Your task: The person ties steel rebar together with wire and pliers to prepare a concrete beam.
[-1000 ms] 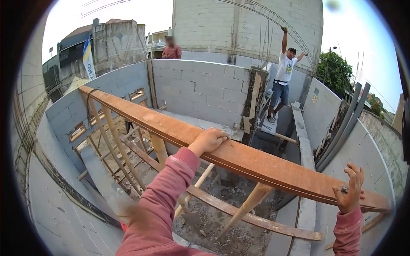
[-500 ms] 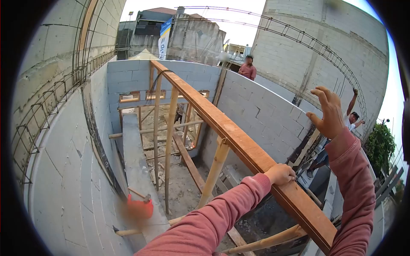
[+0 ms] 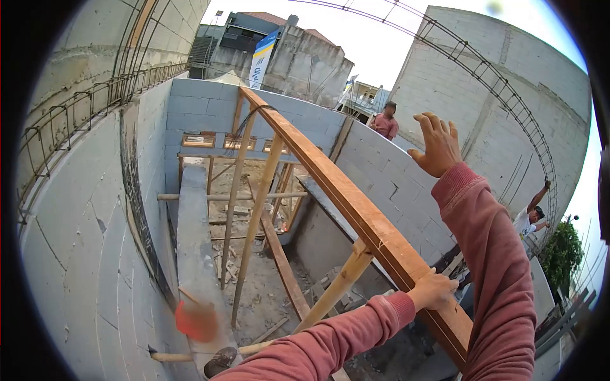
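Note:
My left hand point(image 3: 433, 289) is wrapped over the edge of a long reddish-brown wooden beam point(image 3: 337, 189). The beam runs from near my right arm to the far block wall, and bamboo poles point(image 3: 340, 282) stand beneath it. My right hand point(image 3: 438, 145) is raised in the air above the beam, fingers spread, holding nothing. Beyond it a long rebar cage point(image 3: 492, 75) arches overhead, apart from my hand. At its lower right end, a person in a white shirt point(image 3: 532, 219) has raised arms at the cage.
Grey block walls point(image 3: 406, 184) enclose a drop to a debris-strewn floor. On the concrete ledge point(image 3: 194, 254) at left sits a blurred red container point(image 3: 196, 320), with a shoe point(image 3: 220, 360) nearby. Rebar point(image 3: 63, 136) lines the left wall. Another person point(image 3: 385, 122) is behind the far wall.
The view has shifted. My raised right hand has moved left and slightly up in the picture, still open. My left hand stays on the beam. A shoe now shows on the ledge.

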`<control>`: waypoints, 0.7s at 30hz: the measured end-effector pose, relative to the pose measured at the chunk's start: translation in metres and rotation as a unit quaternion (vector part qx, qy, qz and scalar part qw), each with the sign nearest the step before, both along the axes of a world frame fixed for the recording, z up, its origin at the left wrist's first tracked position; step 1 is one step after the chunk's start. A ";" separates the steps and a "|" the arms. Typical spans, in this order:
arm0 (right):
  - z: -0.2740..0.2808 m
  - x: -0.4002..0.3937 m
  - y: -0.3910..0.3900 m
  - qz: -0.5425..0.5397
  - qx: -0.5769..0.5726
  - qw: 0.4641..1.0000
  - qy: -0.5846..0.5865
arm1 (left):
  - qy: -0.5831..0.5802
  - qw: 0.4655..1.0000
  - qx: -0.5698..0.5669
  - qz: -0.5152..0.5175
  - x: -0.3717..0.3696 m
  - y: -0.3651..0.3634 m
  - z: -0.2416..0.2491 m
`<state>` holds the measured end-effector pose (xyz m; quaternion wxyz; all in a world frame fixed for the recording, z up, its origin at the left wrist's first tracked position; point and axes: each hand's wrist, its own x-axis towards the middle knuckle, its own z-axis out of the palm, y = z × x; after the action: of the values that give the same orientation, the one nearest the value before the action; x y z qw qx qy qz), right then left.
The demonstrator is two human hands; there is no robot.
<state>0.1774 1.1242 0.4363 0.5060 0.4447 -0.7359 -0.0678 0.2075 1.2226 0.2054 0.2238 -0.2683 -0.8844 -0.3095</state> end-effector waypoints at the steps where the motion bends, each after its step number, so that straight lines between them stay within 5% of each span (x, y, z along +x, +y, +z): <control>1: 0.011 -0.007 -0.028 0.003 -0.021 0.999 0.024 | -0.014 1.000 0.017 -0.009 0.006 -0.004 0.003; 6: 0.176 -0.007 -0.158 0.013 -0.063 0.995 0.082 | 0.006 0.997 0.042 -0.065 -0.011 0.004 -0.012; 10: 0.259 -0.029 -0.255 -0.049 -0.058 0.992 0.097 | -0.047 0.976 -0.010 -0.213 -0.024 -0.020 -0.002; 13: 0.264 -0.063 -0.314 -0.078 -0.022 0.997 0.011 | -0.005 0.977 -0.045 -0.208 -0.035 -0.011 -0.016; 14: 0.249 -0.080 -0.328 -0.041 0.002 0.996 0.077 | 0.007 0.979 -0.024 -0.202 -0.040 -0.010 -0.018; 15: 0.229 -0.063 -0.338 -0.063 0.055 0.995 -0.061 | 0.012 0.980 -0.004 -0.200 -0.037 -0.008 -0.022; 16: 0.209 -0.073 -0.352 -0.111 0.074 0.990 -0.054 | 0.016 0.980 0.016 -0.199 -0.034 -0.003 -0.027; 20: 0.180 -0.099 -0.356 -0.038 0.065 0.997 0.030 | -0.039 0.966 -0.028 -0.253 -0.023 -0.027 -0.009; 21: 0.212 -0.118 -0.362 -0.031 0.094 0.976 0.195 | -0.025 0.969 -0.026 -0.245 -0.022 -0.031 -0.008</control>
<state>0.0591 0.7620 0.6480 0.5937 0.4455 -0.6265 -0.2379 0.1854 1.1919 0.1979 0.1122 -0.4747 -0.8047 -0.3383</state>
